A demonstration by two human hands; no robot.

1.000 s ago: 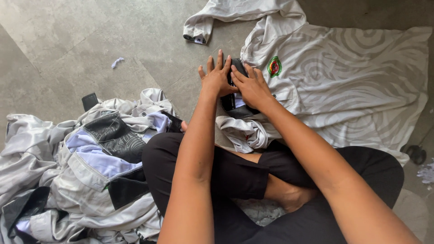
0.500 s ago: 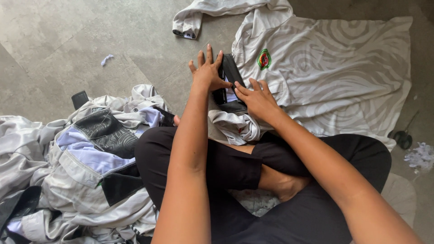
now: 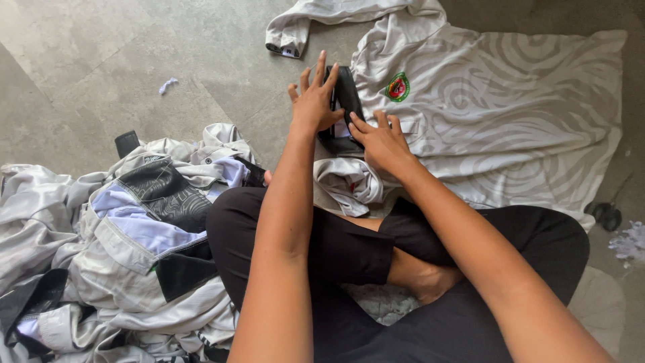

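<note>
A white shirt point(image 3: 510, 114) with a grey swirl pattern and a round green and red badge point(image 3: 398, 87) lies spread on the grey floor in front of me. Its black collar point(image 3: 348, 101) stands up between my hands. My left hand point(image 3: 314, 99) presses against the collar's left side with fingers spread. My right hand point(image 3: 377, 140) rests flat on the shirt just below the collar, fingers apart. A bunched part of the shirt point(image 3: 349, 185) lies near my knees.
I sit cross-legged in black trousers point(image 3: 336, 249). A pile of white, grey and black garments point(image 3: 114, 249) lies at my left. A small black object point(image 3: 125, 142) sits on the floor behind the pile. White scraps point(image 3: 168, 85) lie on the floor.
My hands have shifted along the collar; the left hand now stands higher against it and the right has slid down onto the shirt below. The view has drifted slightly.
</note>
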